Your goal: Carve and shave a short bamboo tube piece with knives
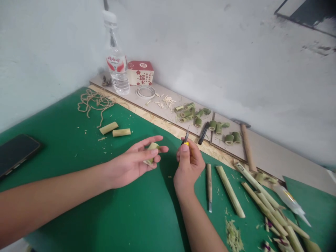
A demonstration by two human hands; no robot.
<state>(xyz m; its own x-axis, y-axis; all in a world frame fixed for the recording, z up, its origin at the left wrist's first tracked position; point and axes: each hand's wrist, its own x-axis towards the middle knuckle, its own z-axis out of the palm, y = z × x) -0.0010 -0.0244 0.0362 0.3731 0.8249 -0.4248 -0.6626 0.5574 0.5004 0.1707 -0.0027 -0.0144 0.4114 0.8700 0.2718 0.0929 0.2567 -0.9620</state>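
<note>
My left hand (141, 157) pinches a short piece of bamboo (152, 148) between thumb and fingers, above the green mat. My right hand (189, 161) is wrapped around a utility knife (186, 140) with a yellow and black handle, its blade pointing up and away from me. The blade is apart from the bamboo. Two more short bamboo pieces, one (109, 128) tilted and one (121, 132) nearly level, lie beyond my left hand. Right of my right hand lies a wood-handled chisel (209, 187) beside a longer bamboo strip (231, 191).
Along the back ledge stand a water bottle (118, 68), a red and white box (141, 72), several cut bamboo tubes (187, 112), a black marker (203, 133) and a hammer (247, 147). Twine (96, 101) and a phone (18, 154) lie left; bamboo strips (265, 208), shavings (233, 236) and a glue bottle (290, 201) lie right.
</note>
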